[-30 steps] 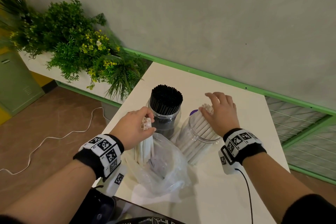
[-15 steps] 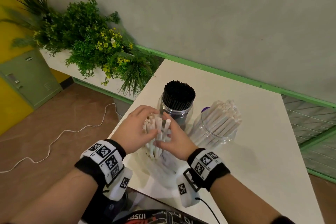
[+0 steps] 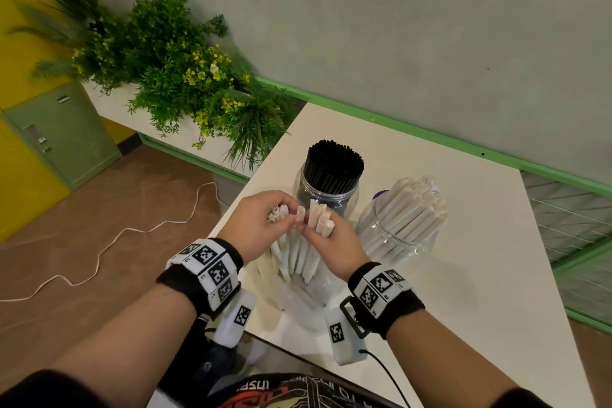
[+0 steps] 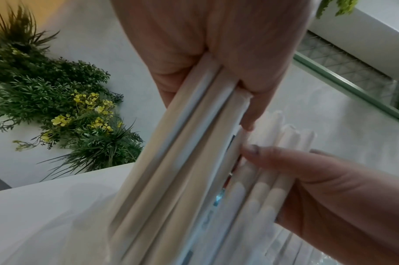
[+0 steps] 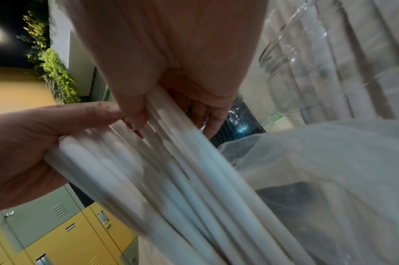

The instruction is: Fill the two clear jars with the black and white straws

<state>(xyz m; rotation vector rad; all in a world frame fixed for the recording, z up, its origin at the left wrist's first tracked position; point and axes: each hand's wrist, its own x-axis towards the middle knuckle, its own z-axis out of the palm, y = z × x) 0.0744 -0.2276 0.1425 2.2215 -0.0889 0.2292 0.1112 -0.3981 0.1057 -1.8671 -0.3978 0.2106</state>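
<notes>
Two clear jars stand on the white table (image 3: 480, 275). The left jar (image 3: 326, 189) is packed with black straws (image 3: 332, 161). The right jar (image 3: 394, 235) leans and is stuffed with white straws (image 3: 414, 205). In front of them, both hands hold a bunch of loose white straws (image 3: 298, 252) standing up out of a clear plastic bag (image 3: 308, 305). My left hand (image 3: 261, 225) grips several of the white straws (image 4: 182, 152) near their tops. My right hand (image 3: 331, 242) grips the other white straws (image 5: 182, 170) of the bunch beside it, thumb pressed against them.
A planter of green plants with yellow flowers (image 3: 185, 76) sits left of the table. A white cable (image 3: 109, 242) trails over the brown floor. Green and yellow lockers (image 3: 63, 132) stand at far left. The grey wall with a green rail (image 3: 430, 136) bounds the table's far edge.
My right hand left the top of the white-straw jar and came across to the bunch that my left hand holds over the bag. Both hands now grip it, slightly higher.
</notes>
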